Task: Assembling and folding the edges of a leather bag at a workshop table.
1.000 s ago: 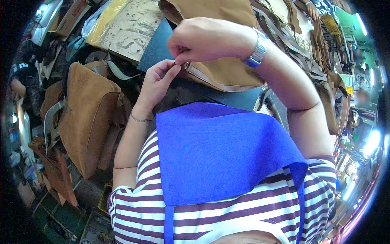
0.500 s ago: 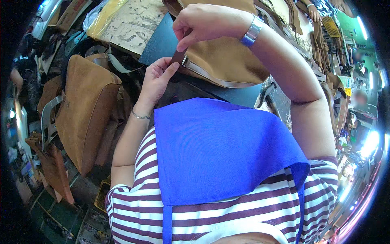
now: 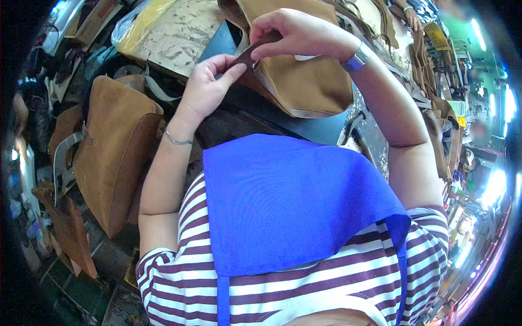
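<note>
A dark brown leather strap point(image 3: 249, 56) is stretched between my two hands, above the near left side of a tan leather bag point(image 3: 310, 81). My left hand point(image 3: 209, 87) pinches the strap's lower end between thumb and fingers. Curled around its upper end, my right hand point(image 3: 296, 35) grips the strap with thumb and forefinger. The bag lies on a blue board point(image 3: 326, 127) on the worktable, and a pale edge shows along its near rim. My right hand and wrist cover part of the bag.
Left of me stands a brown suede bag point(image 3: 117, 146) with a grey strap. A worn pale board point(image 3: 174, 41) and yellow plastic point(image 3: 144, 24) lie at the far left. A dark-handled tool point(image 3: 356, 130) rests right of the blue board. Another person's hand point(image 3: 414, 20) shows at the far right.
Both hands have shifted with the strap, the right one to the right, the left one slightly upward. The bag's near left side has turned and folded, and the buckle seen earlier is out of sight.
</note>
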Demonstrator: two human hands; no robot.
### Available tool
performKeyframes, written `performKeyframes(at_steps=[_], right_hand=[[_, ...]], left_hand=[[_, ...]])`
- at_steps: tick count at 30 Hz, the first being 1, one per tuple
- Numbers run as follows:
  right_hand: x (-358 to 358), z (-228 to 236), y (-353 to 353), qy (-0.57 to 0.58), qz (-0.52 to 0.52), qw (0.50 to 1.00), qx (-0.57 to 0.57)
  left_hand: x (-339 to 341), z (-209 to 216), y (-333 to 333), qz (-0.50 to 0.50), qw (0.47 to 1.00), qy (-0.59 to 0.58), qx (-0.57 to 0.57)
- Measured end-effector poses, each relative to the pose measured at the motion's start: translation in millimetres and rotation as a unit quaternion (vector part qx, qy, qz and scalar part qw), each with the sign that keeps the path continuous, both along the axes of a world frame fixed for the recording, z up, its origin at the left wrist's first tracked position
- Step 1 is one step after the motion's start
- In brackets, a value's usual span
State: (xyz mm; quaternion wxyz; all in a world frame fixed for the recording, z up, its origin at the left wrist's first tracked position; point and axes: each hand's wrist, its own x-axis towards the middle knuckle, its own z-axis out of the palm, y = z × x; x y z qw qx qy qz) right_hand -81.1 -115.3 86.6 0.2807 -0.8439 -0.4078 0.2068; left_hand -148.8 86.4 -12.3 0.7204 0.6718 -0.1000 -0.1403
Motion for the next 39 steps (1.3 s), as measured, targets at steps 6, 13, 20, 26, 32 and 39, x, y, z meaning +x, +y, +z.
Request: performKeyframes(at_steps=[6, 13, 20, 26, 32, 39], right_hand=[[-23, -21, -8, 0.13, -0.158, 0.97, 0.133], [-23, -79, 14, 0.148, -0.177, 0.948, 0.218], [-9, -87, 21, 0.237, -0.13, 0.947, 0.176], [-7, -74, 33, -0.016, -0.093, 0.982, 0.163], [-3, -54, 39, 0.008, -0.091, 0.993, 0.072], [-11, -61, 44, -0.158, -0.086, 0.979, 0.091]], left_hand=[[17, 39, 19, -0.083, 0.994, -0.049, 0.059], [7, 9, 22, -0.008, 0.99, 0.027, 0.137], [-4, -13, 24, 0.033, 0.989, -0.029, 0.144], [-9, -14, 14, 0.064, 0.992, -0.026, 0.103], [-9, -11, 18, 0.041, 0.994, -0.017, 0.099], [-8, -12, 21, 0.07, 0.996, 0.057, 0.008]])
